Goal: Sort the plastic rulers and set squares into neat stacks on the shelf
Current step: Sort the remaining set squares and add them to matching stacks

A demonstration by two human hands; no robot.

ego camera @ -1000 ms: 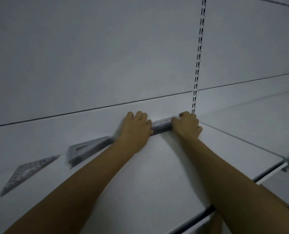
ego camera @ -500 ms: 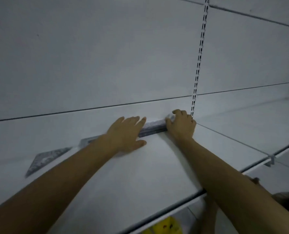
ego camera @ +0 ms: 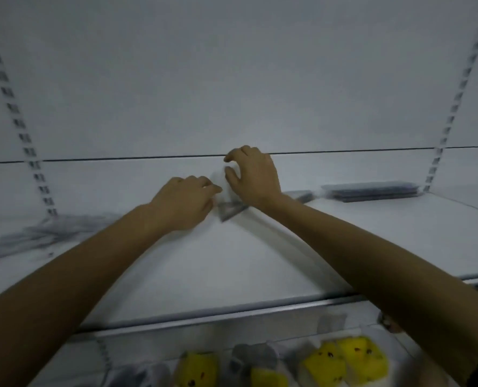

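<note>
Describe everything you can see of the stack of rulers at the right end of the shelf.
The stack of rulers is a low, neat pile of clear plastic strips with dark markings, edges aligned. It lies flat on the white shelf, near the back wall, left of the slotted upright. Only the shelf seems to touch it. Blur hides finer detail.

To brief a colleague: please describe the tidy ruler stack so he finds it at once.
Follow the white shelf to its right end, by the slotted upright. The ruler stack lies flat there. Unlike the loose pile at the left, it is long and straight-edged.
</note>
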